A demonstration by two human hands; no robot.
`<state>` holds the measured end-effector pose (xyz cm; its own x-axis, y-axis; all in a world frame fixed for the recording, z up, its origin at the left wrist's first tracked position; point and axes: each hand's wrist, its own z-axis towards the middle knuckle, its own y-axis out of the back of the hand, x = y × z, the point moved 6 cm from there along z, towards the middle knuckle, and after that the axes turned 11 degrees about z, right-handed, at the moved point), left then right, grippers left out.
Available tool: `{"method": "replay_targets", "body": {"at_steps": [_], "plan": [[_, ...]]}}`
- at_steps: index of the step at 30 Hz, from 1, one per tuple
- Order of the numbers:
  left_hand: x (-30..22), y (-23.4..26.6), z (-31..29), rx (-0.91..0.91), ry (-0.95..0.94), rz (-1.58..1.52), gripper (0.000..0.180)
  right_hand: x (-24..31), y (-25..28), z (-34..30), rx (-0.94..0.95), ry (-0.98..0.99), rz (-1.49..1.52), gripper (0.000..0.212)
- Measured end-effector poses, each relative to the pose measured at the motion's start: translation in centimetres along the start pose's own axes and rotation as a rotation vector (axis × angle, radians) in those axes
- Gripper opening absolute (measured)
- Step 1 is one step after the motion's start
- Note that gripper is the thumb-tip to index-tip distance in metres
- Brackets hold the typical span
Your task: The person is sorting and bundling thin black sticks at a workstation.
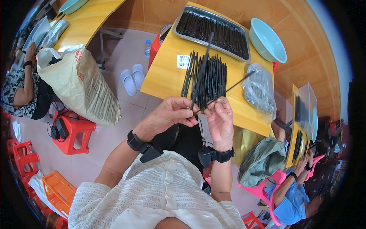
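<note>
My left hand (169,114) pinches the lower end of a long black stick (202,68) that rises over the yellow table (166,76). My right hand (219,116) pinches a thinner black rod (238,81) that slants up to the right. The two hands meet at the table's near edge. Just beyond them lies a pile of black sticks (209,82). A metal tray (213,32) full of more black sticks sits at the far side. Both wrists wear black bands.
A clear plastic bag of thin rods (259,91) and a teal basin (267,40) lie to the right. A large tan sack (78,86), red stools (72,131) and white slippers (132,78) stand on the floor at left. Other people sit at left (19,91) and lower right (291,198).
</note>
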<state>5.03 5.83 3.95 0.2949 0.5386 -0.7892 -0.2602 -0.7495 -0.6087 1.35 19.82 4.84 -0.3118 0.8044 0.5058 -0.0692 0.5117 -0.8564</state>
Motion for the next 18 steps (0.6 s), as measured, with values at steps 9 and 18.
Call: {"method": "replay_targets", "body": {"at_steps": [9,18], "plan": [[0.4,-0.7,0.2,0.07,0.046,-0.047,0.017,-0.4,-0.8,0.2,0.159,-0.089,-0.199,0.01],[1.0,-0.2,0.5,0.007,0.105,0.074,0.017,-0.4,-0.7,-0.3,0.096,-0.051,-0.471,0.013]]}}
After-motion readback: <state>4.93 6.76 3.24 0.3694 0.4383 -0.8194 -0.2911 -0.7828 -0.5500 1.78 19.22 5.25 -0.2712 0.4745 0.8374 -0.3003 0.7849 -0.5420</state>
